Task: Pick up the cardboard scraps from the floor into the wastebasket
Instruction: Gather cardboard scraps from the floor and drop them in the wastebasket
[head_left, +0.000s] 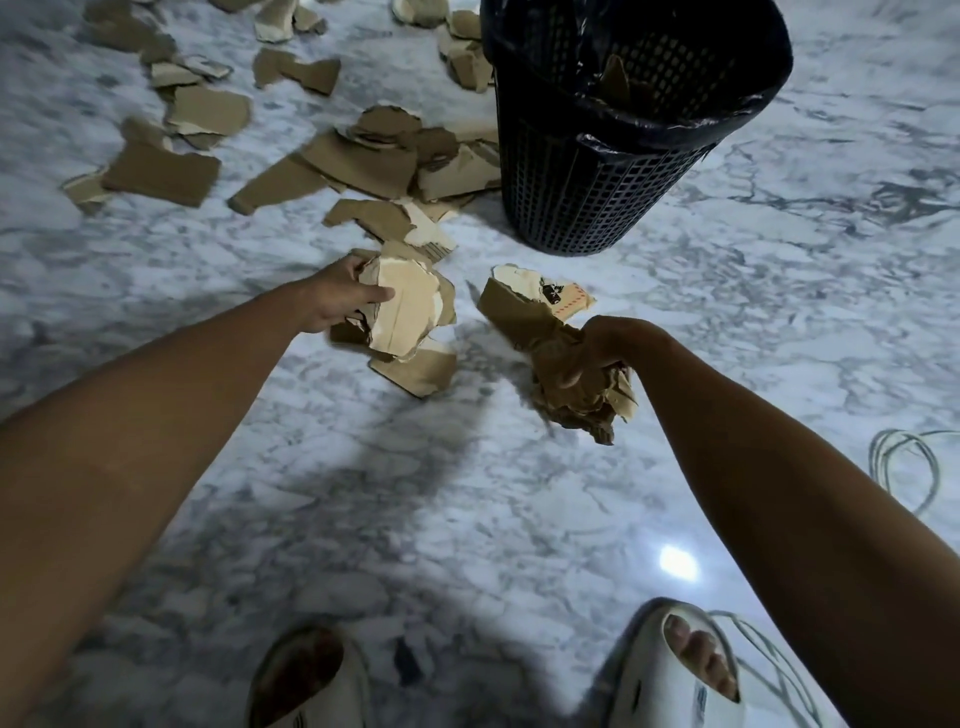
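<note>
My left hand (337, 301) grips a stack of torn cardboard scraps (410, 317), pale side up, just above the marble floor. A crumpled bundle of brown scraps (540, 332) is held in my right hand (602, 348), its printed end pointing up toward the basket. The black mesh wastebasket (597, 171), lined with a dark bag, stands on the floor beyond my hands at the upper right, with some cardboard inside. Several more brown scraps (374, 161) lie scattered on the floor to the basket's left and further back (208, 109).
My two feet in white slippers (675, 675) stand at the bottom edge. A loose white cable (904, 457) coils on the floor at the right. The marble floor (779, 312) spreads to the right of the basket.
</note>
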